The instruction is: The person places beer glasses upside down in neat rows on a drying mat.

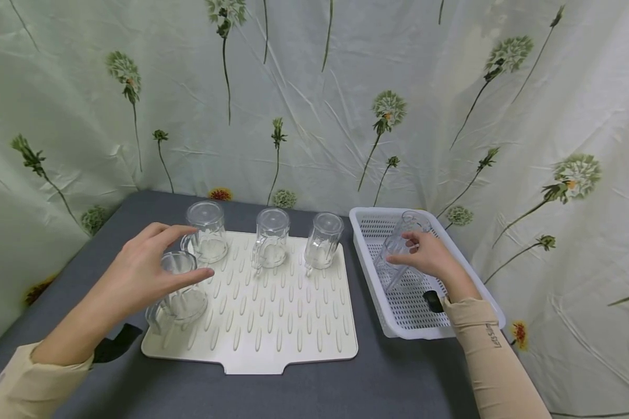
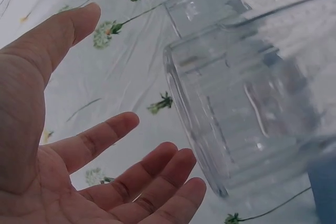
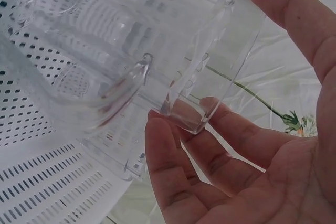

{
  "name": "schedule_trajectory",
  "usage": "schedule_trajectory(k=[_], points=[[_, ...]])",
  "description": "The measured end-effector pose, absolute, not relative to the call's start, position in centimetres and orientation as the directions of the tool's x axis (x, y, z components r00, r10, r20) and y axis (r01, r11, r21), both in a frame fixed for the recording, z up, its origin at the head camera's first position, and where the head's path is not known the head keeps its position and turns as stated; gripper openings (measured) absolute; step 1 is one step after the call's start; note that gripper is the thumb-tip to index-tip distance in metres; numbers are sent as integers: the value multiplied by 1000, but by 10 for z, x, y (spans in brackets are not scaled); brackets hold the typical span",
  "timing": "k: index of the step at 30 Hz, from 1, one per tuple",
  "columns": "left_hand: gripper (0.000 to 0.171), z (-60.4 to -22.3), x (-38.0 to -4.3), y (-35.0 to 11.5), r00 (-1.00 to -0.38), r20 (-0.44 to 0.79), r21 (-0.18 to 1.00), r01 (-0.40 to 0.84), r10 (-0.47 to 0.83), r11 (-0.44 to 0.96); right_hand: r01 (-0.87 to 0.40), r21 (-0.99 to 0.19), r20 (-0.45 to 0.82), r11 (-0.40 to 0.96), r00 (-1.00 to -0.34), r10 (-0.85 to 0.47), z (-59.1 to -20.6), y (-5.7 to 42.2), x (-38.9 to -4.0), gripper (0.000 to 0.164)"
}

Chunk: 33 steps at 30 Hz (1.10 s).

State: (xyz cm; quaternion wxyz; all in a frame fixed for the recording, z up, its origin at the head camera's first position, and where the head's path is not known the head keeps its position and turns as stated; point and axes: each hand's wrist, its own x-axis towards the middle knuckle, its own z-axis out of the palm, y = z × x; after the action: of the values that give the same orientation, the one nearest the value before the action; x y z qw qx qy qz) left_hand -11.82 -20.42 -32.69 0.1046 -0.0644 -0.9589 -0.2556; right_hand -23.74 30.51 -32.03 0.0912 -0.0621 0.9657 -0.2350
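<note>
My right hand [image 1: 424,253] is over the white plastic basket [image 1: 369,279], gripping a clear glass mug [image 3: 215,61] near its base end. In the right wrist view the thumb lies on one side of the glass and the fingertips on the other; the mug's handle points down toward the basket. On the left, my left hand [image 1: 136,270] holds nothing, with thumb and fingers spread apart above a clear glass mug [image 1: 186,305] upside down on the white ridged draining board [image 1: 262,331]. In the left wrist view a gap separates its fingers from the glass [image 2: 236,114].
Three more upside-down glass mugs [image 1: 271,241] stand in a row along the board's back edge. The board and basket lie on a dark grey table [image 1: 314,390]. Behind hangs a pale curtain [image 1: 314,105] with dandelion prints.
</note>
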Motion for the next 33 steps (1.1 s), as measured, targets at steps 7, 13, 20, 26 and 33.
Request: schedule_trajectory(k=[7, 13, 20, 26, 33], points=[[88, -327, -122, -196, -970, 226, 502, 195, 90, 842, -74, -474, -120, 877, -982, -148, -323, 307, -236, 89], [85, -327, -123, -190, -960, 251, 508, 237, 121, 828, -53, -481, -108, 875, -987, -119, -325, 308, -235, 88], [80, -328, -122, -183, -946, 288, 503, 282, 150, 817, -31, -501, -93, 865, -992, -89, -322, 309, -232, 90], [76, -327, -122, -175, -936, 306, 506, 314, 173, 803, -18, -543, -86, 839, -993, -77, -320, 313, -228, 89], [73, -330, -124, -167, -926, 324, 529, 349, 196, 774, 6, -557, -82, 831, -996, -47, -316, 318, -222, 91]])
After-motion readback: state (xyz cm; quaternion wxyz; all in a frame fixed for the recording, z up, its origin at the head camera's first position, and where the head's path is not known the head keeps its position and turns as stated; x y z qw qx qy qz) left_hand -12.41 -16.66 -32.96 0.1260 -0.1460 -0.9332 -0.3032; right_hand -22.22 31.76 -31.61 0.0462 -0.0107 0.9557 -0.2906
